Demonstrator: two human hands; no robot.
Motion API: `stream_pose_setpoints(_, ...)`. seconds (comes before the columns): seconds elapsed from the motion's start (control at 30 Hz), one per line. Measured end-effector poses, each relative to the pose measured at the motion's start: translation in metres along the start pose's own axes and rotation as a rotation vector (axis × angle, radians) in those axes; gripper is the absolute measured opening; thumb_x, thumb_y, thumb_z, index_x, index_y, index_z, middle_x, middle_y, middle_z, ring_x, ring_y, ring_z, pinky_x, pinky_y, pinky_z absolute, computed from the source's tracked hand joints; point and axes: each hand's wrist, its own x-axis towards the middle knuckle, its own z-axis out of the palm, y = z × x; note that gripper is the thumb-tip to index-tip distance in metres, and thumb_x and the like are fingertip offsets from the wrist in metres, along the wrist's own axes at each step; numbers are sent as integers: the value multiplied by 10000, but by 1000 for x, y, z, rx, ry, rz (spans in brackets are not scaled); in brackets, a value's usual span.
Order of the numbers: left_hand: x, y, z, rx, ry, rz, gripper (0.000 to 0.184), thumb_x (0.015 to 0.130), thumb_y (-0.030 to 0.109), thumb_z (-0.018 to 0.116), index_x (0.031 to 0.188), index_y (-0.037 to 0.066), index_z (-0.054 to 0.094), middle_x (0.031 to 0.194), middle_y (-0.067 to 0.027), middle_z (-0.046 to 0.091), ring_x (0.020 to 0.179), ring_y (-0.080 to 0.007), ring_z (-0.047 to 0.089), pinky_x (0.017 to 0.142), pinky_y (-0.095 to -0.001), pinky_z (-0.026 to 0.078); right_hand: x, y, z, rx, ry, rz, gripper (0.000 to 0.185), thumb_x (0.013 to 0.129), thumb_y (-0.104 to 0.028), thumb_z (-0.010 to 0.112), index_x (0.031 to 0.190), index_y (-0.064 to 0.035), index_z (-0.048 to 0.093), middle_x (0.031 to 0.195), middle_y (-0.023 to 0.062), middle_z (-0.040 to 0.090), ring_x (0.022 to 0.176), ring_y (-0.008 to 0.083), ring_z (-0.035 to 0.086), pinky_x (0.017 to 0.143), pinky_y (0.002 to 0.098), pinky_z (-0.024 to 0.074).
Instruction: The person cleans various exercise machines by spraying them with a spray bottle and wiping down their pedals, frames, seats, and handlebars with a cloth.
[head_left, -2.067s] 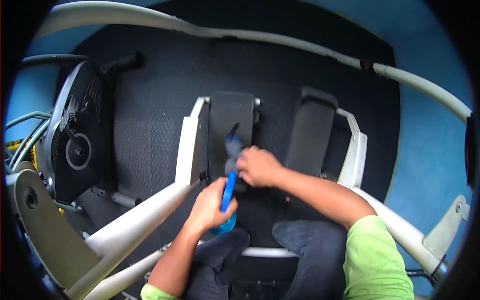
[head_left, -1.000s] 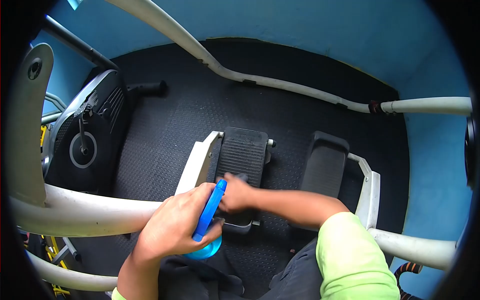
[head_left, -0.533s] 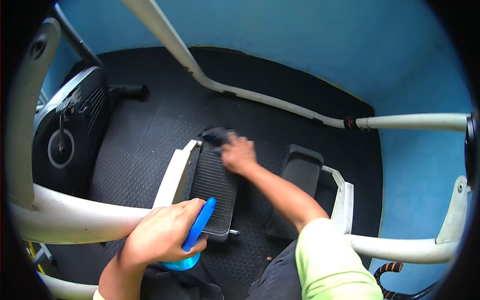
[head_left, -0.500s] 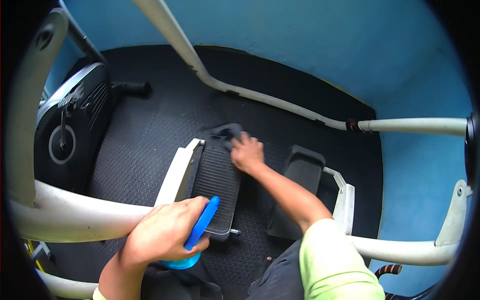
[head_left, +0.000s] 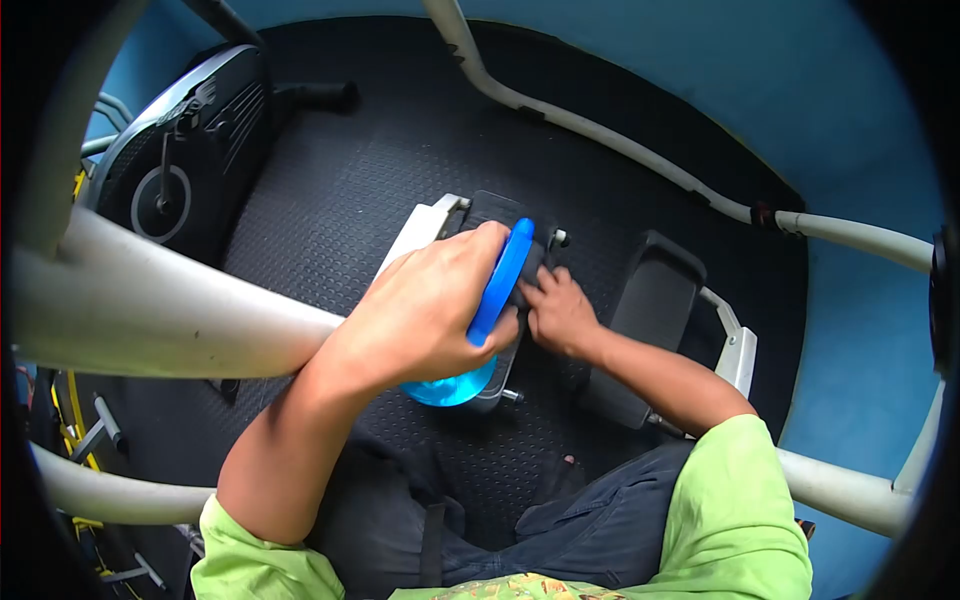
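Note:
A spray bottle with a blue trigger head [head_left: 508,275] and light blue body is gripped in my left hand [head_left: 415,305], held above the left foot pedal [head_left: 485,208]. That pedal is black and ribbed, partly covered by this hand and the bottle. At the pedal's right edge, my right hand [head_left: 563,315] presses a dark cloth [head_left: 537,262] against it with bent fingers. Part of the cloth is hidden behind the bottle head. A second black foot pedal [head_left: 655,295] lies to the right of my right hand.
A thick white tube [head_left: 190,300] runs in from the left, close by my left forearm. Another white bar [head_left: 620,150] crosses beyond the pedals. An exercise bike [head_left: 200,150] stands at upper left on black textured matting [head_left: 350,190]. Blue walls [head_left: 860,150] enclose the right side.
My right hand has come from the left pedal's far end back along its right edge with the cloth. The left hand and bottle now cover more of the pedal. The view has shifted.

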Motion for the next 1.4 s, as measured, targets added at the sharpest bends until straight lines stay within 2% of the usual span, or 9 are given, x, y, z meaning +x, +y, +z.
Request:
stream_pose_setpoints(0.27,6,-3,-2,19,36,-45,510,768,241,702,1164,-14,506,1046,-252,615,978,-447,610,837,-481,496,-9,-67,-11,136,-522,-425,298,713,-167,641,995,-87,698,1071,99,602,1046,283,565,844,388,529)
stream_pose_setpoints(0.5,7,-1,-1,-5,-18,-93,441,762,209,678,1113,-3,514,972,-246,620,931,-440,620,814,-484,499,15,-102,25,627,-126,-644,435,670,-65,631,1102,-114,604,1070,102,654,1044,335,604,931,456,459)
stream_pose_setpoints(0.77,10,-6,7,-38,23,-25,359,740,181,665,992,-15,500,875,-224,627,866,-412,631,770,-475,499,18,-84,-9,744,-543,-454,692,712,19,609,1381,-127,512,1378,126,544,1294,316,498,1066,430,397)
stream_pose_setpoints(0.9,13,-3,6,-77,-32,-62,371,733,182,673,998,-12,501,844,-228,620,834,-418,633,753,-474,503,1,-101,34,744,-310,-576,567,853,3,563,1404,-100,477,1234,81,604,1123,229,582,975,381,467)
stream_pose_setpoints(0.97,12,-3,5,-57,-22,-48,376,731,181,678,1005,-8,502,839,-233,619,835,-420,636,750,-471,508,7,-99,8,1090,-724,-268,490,837,-24,591,1317,-97,522,1071,46,623,958,197,601,820,350,499)
stream_pose_setpoints(1.1,9,-6,7,-31,41,9,386,736,191,686,1013,-2,500,892,-232,626,881,-407,641,773,-461,511,13,-118,-47,462,-685,-468,286,920,-149,510,1189,-76,570,955,26,612,830,169,586,686,336,472)
stream_pose_setpoints(1.2,10,-4,9,-10,-26,-35,391,740,189,688,1024,1,495,902,-223,627,892,-404,640,780,-461,510,-1,-136,-12,675,-777,-59,353,923,-141,490,1258,-120,598,1172,15,634,1124,230,552,932,426,454)
stream_pose_setpoints(1.27,11,-7,13,-19,-61,-19,401,742,184,690,1036,-1,489,897,-221,625,893,-407,639,783,-464,510,-12,-136,50,-14,9,-946,319,912,-194,494,1166,-108,669,1132,8,653,1177,281,517,933,485,451)
stream_pose_setpoints(1.4,9,-9,15,-21,-41,-10,408,743,191,692,1041,-2,488,900,-221,626,895,-410,638,793,-472,508,-25,-129,41,-547,-69,-1194,289,888,-261,521,1013,-112,735,1052,-3,668,1215,301,474,992,513,403)
